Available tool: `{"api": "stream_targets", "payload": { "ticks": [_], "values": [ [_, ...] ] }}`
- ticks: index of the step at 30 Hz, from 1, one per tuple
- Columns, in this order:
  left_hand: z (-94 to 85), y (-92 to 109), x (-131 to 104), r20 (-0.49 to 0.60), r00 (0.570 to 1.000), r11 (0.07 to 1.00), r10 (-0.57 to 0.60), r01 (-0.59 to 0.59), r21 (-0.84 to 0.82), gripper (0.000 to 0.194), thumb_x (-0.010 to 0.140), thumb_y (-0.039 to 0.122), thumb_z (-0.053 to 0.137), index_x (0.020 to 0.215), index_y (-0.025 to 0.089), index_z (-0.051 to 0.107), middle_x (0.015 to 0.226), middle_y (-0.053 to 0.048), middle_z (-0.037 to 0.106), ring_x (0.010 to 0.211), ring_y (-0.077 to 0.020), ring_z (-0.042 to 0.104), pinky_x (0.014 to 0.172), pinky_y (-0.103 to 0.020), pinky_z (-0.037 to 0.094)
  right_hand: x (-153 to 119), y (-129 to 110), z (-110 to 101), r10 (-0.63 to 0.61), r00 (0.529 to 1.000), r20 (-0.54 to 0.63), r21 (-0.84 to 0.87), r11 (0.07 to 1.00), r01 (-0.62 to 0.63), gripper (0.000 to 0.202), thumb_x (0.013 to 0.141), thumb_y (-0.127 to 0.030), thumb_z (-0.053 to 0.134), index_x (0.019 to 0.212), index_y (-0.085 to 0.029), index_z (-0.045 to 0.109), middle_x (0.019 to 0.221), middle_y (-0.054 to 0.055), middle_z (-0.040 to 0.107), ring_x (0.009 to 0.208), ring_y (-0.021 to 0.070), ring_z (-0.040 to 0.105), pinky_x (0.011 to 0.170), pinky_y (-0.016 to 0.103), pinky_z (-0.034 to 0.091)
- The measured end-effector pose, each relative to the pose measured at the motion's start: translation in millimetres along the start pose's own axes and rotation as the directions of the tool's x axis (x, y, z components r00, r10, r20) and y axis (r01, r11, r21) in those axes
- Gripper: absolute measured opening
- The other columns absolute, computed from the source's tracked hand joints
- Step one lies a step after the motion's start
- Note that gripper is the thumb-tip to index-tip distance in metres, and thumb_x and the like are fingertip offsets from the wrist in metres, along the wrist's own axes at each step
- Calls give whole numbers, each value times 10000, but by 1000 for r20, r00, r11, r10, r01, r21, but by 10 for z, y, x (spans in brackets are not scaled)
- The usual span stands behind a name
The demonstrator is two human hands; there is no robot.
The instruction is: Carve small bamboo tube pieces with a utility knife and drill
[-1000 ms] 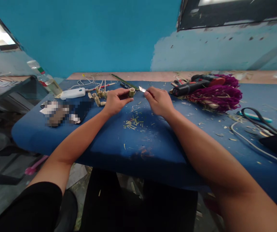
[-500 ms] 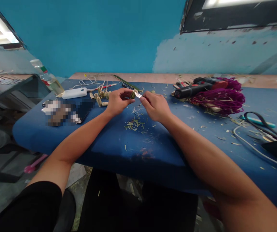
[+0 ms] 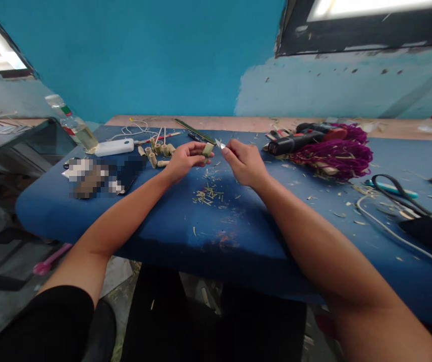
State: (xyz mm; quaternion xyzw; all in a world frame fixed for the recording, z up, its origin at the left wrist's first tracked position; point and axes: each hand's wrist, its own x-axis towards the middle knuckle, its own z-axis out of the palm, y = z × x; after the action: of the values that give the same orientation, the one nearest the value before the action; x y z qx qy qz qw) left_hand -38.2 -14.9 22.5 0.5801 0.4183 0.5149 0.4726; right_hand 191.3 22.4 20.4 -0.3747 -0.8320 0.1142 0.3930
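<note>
Between the thumb and fingers of my left hand (image 3: 186,160) is a short greenish bamboo piece (image 3: 207,150). My right hand (image 3: 245,160) is closed round a small knife (image 3: 220,144), its blade pointing up and to the left. A small gap separates the blade from the bamboo piece. Below both hands, thin green and pale shavings (image 3: 209,194) lie on the blue table (image 3: 171,216). Several short bamboo tubes (image 3: 153,159) stand and lie just left of my left hand. The knife's handle is mostly hidden in my fist.
A long green strip (image 3: 195,131) lies behind my hands. On the left are a white power bank (image 3: 114,147) with a cable and a tilted bottle (image 3: 75,128). To the right lie a black power tool (image 3: 295,143), purple strands (image 3: 336,158) and a pale cord (image 3: 393,234).
The knife blade has come away from the bamboo piece and now points more upward. My left hand has turned the piece so that its side shows. The view has shifted slightly.
</note>
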Motion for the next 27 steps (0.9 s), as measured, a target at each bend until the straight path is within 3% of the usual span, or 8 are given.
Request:
{"api": "stream_targets", "payload": {
  "ticks": [4,8,18,24,27],
  "values": [
    [-49,-54,58,-18,997,992,-74,72,-106,269,695,224,717,932,217,844,956,-96,825,734,-174,693,730,-363,604,-38,-84,-11,-55,992,112,-21,998,58,347,1049,-579,498,897,-272,553,711,25,595,673,216,519,689,376,331],
    [-121,-68,96,-66,993,988,-96,87,-125,202,754,258,741,926,213,837,866,-91,780,748,-190,693,744,-373,604,-47,-77,-18,-97,984,152,-32,994,103,395,1051,-595,503,840,-263,530,753,36,603,694,205,509,696,369,334],
    [-153,-48,102,-77,993,988,-84,73,-136,190,804,346,842,945,227,883,920,-90,824,687,-147,652,647,-314,575,-48,-133,-9,-76,992,97,-46,996,80,383,1041,-594,501,837,-270,509,764,50,623,712,221,536,699,380,352],
    [-180,-67,95,-41,995,992,-86,82,-91,235,917,383,803,1056,220,899,1037,-119,855,767,-174,733,705,-351,605,5,108,2,9,1000,-6,-89,996,-10,357,1057,-546,498,820,-279,502,742,57,618,724,238,563,685,378,341],
    [-177,-54,98,-61,996,992,-72,65,-112,226,934,400,781,1018,214,880,1014,-118,857,760,-172,727,706,-350,612,8,159,-27,7,1000,-12,-54,999,-8,403,1068,-582,468,799,-282,469,697,43,574,697,230,548,686,380,344]
  ]
}}
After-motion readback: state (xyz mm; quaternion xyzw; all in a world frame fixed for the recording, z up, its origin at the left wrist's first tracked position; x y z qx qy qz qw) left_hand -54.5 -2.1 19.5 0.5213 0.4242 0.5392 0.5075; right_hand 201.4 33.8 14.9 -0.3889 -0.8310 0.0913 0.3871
